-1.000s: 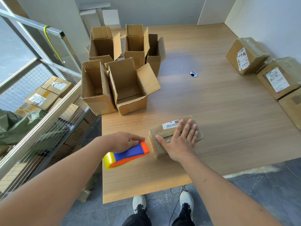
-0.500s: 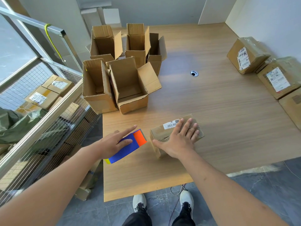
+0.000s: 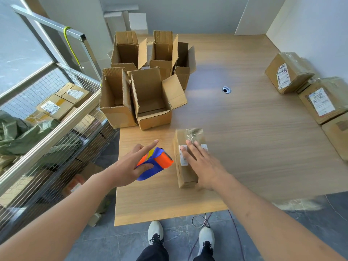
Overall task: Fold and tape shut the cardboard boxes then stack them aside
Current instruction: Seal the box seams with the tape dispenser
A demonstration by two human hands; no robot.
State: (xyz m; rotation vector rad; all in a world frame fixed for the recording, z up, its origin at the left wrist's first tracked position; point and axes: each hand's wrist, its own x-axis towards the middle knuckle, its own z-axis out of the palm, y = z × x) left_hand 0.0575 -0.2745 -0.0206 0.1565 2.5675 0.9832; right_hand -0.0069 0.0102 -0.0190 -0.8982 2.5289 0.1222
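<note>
Wood counter [image 3: 244,147] against white walls, wire cage rack [image 3: 47,132] to the left with labelled parcels inside. Closed small box [image 3: 183,172] lies near the front edge of the counter, white label on top, crinkled clear tape [image 3: 194,133] at its far end. Right hand [image 3: 202,164] rests flat on top of the box, fingers straight and spread, covering part of the label. Left hand [image 3: 131,166] is just left of the box, holding a blue and orange tape dispenser [image 3: 156,163]: thumb pressed on its side, index finger stuck out straight, other fingers hidden behind it. Dispenser sits close to the box; contact unclear. Five open boxes [image 3: 148,98] cluster at the far left of the counter, flaps up. Three taped boxes [image 3: 316,98] with labels sit along the right edge. White shoes [image 3: 180,234] on grey floor tiles below.
</note>
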